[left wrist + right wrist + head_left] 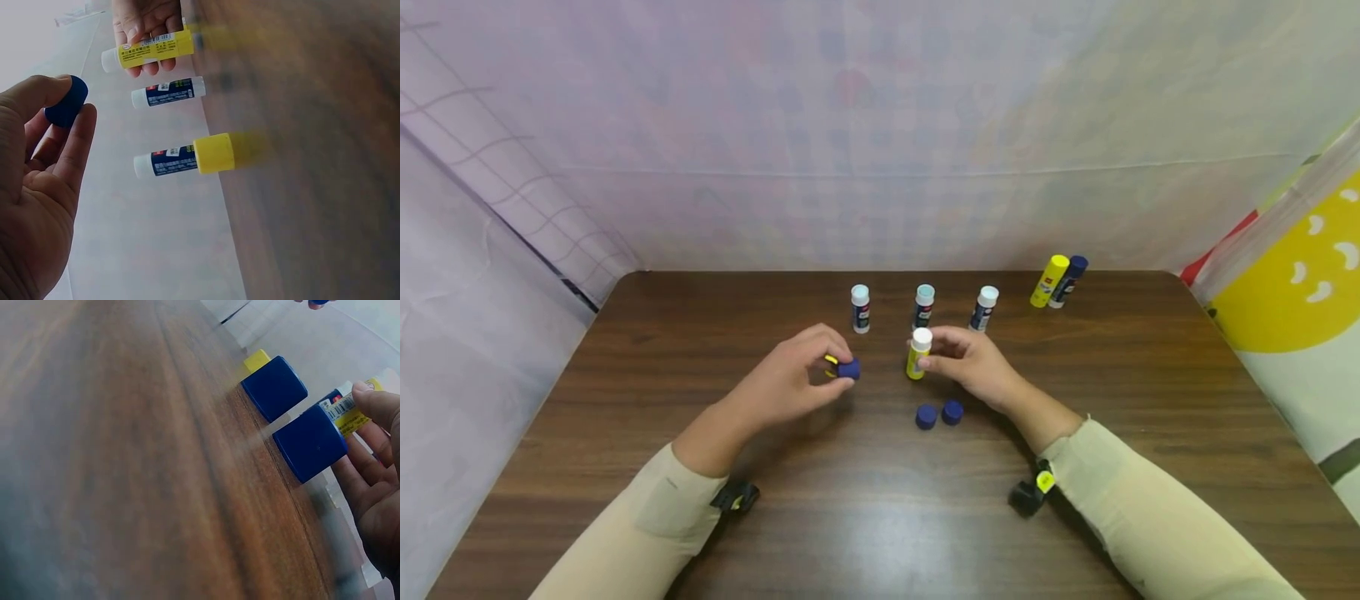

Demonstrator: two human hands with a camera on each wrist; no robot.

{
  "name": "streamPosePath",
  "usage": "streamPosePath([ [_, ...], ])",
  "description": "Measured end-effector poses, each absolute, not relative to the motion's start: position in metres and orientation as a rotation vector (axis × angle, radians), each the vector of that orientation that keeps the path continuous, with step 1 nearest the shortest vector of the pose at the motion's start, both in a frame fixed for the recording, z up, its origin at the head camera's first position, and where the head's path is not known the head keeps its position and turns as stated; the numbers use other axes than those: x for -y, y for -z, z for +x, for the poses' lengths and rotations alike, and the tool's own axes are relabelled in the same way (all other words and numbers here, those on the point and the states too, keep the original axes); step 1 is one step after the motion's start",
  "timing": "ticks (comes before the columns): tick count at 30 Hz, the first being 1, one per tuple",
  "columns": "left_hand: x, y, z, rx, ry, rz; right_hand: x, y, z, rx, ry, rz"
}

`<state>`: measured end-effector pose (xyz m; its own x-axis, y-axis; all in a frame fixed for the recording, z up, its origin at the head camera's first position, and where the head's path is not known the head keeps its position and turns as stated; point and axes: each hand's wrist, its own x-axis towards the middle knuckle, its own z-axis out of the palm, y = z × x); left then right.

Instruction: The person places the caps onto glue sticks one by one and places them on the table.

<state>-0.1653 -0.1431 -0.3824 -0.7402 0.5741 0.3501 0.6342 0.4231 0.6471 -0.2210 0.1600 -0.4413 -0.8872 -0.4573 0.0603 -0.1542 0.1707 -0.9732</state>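
Note:
My left hand point(835, 372) pinches a loose blue cap point(849, 369) between thumb and fingers just above the table; the left wrist view shows the blue cap point(65, 102) at my fingertips. A yellow cap point(214, 153) lies on the wood right behind it. My right hand point(934, 354) grips an uncapped yellow glue stick point(917, 355) upright on the table, white tip up. Two more blue caps point(927, 416) point(952, 412) lie just in front of that hand, and they look large in the right wrist view point(310, 445) point(274, 387).
Three uncapped dark-labelled glue sticks point(860, 308) point(923, 306) point(984, 308) stand in a row behind my hands. Two capped sticks, one yellow point(1049, 281) and one blue point(1067, 282), stand at the back right. The brown wooden table point(865, 517) is enclosed by pale sheeting.

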Motion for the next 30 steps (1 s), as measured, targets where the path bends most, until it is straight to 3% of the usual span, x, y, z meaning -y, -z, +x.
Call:
streamPosePath([
  [30,0.111,0.362,-0.182,2.462,1.364,-1.132,-0.163,0.436,-0.217,-2.172,1.872,-0.547],
])
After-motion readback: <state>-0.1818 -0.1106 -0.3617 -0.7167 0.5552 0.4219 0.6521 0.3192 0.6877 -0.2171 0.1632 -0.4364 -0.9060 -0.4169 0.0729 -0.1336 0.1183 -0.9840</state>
